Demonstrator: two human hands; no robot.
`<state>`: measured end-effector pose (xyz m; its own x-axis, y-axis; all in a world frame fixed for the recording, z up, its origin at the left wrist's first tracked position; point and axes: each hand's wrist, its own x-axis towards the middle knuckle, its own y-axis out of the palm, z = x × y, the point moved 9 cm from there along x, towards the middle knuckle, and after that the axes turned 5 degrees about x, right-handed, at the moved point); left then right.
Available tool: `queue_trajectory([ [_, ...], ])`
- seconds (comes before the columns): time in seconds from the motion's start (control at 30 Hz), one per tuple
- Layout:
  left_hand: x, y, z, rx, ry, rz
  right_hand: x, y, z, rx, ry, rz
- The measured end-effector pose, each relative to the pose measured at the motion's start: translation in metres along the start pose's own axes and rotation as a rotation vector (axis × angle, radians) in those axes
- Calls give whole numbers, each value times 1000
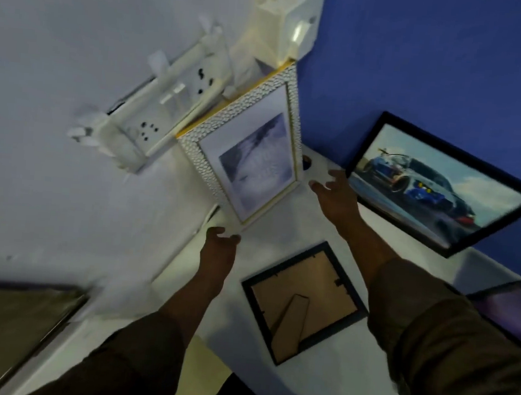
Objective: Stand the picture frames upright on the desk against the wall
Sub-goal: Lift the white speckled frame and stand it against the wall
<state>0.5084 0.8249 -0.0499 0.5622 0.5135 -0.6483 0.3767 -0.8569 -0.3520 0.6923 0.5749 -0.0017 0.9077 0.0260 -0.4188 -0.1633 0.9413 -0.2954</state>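
Sleeves of both forearms fill the lower view, reaching forward over the white desk (347,378).

White textured frame (250,152): stands upright in the corner, leaning against the pale wall (60,54), where it meets the blue wall (438,55). Left hand (218,245) sits just below its lower corner, fingers loosely spread, gripping nothing. Right hand (336,193) is just beside its right edge, fingers likewise splayed and empty. Whether a fingertip touches the frame cannot be told through the blur.

Black car-picture frame (443,185): upright against the blue wall, right of the hands.

Small dark frame (303,302): flat on the desk, back side up, cardboard backing and folded easel leg showing; lies between the two forearms.

Judgement: the white frame reads as just placed, with the hands checking it or letting go. The face-down frame looks the likely next item; it would need lifting, turning face out, and probably its leg opened.

Containers: none evident. Socket strip (153,115) and white box (286,26) are mounted on the pale wall.
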Motion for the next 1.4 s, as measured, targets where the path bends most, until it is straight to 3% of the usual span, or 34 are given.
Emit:
queue_trajectory([
  [0.17,15,-37,-23,54,120,-85,30,33,64,-222,-223,47],
  [0.43,38,-16,-75,427,278,120,76,46,108,-457,-246,91],
  [0.53,31,-16,-79,515,387,103,72,34,103,-448,-248,62],
  [0.63,11,-17,-82,453,572,141,61,10,86,-333,-231,32],
  [0.8,-35,-20,-110,80,676,175,11,-57,50,252,-53,-25],
  [0.87,-52,-22,-125,28,716,140,-21,-85,47,424,-55,-42],
  [1.0,-104,3,-144,72,784,272,-87,-158,42,631,-134,-100],
  [1.27,-261,95,-148,176,919,584,-290,-360,1,364,-409,-424],
  [1.4,-344,150,-145,247,1018,735,-386,-423,-24,88,-418,-438],
])
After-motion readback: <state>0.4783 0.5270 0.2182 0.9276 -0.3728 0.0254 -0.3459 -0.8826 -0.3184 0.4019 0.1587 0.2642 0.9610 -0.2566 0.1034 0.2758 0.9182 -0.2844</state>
